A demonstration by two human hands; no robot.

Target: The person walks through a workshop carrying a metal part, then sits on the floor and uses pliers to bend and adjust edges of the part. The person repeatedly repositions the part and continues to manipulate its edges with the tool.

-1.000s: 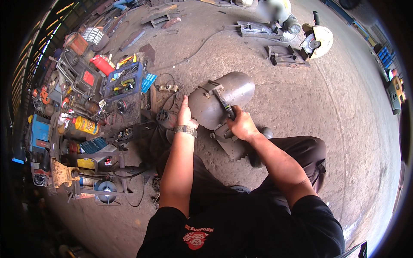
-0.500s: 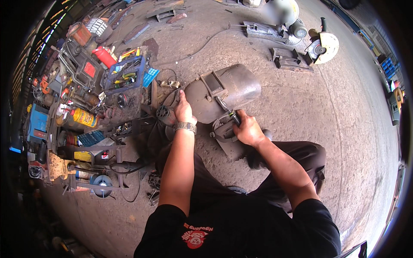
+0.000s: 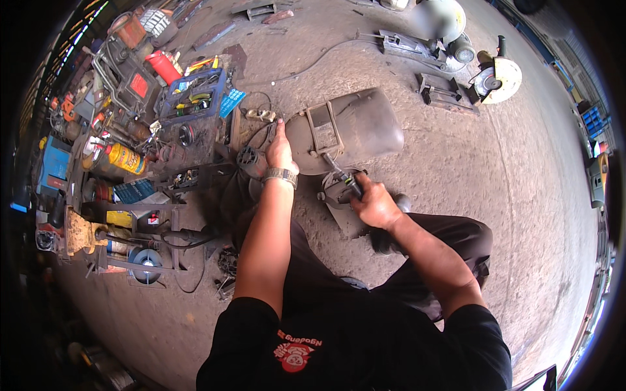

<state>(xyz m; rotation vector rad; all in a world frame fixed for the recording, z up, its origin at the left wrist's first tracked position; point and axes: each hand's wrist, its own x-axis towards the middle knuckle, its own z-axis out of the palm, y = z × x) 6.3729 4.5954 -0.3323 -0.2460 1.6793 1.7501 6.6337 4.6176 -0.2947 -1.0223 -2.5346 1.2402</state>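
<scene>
- The welding mask (image 3: 372, 127) is in front of you, its left edge at your left hand (image 3: 280, 153); whether it rests on the metal piece (image 3: 345, 215) below cannot be told.
- Your left hand lies against that edge, thumb outward. Its fingers are hidden, so how firmly it grasps cannot be told.
- Your right hand (image 3: 378, 205) is clenched round the dark handle of a hand tool (image 3: 350, 182), whose metal end meets the near edge of the window frame (image 3: 335, 126).
- The step in hand appears to be working the tool at that frame. Brace the mask's left edge firmly, direct strokes away from your left fingers, and use light pressure near the window.
- Count at the work: one mask, one window frame, one hand tool, two hands.
- Count beyond: two machines with pale round guards, one farther (image 3: 453, 23) and one nearer (image 3: 505, 81), toward the right edge of the floor (image 3: 456, 176); one blue crate (image 3: 220, 91), one red bottle (image 3: 163, 67) and one yellow bottle (image 3: 127, 158) toward its left edge.
</scene>
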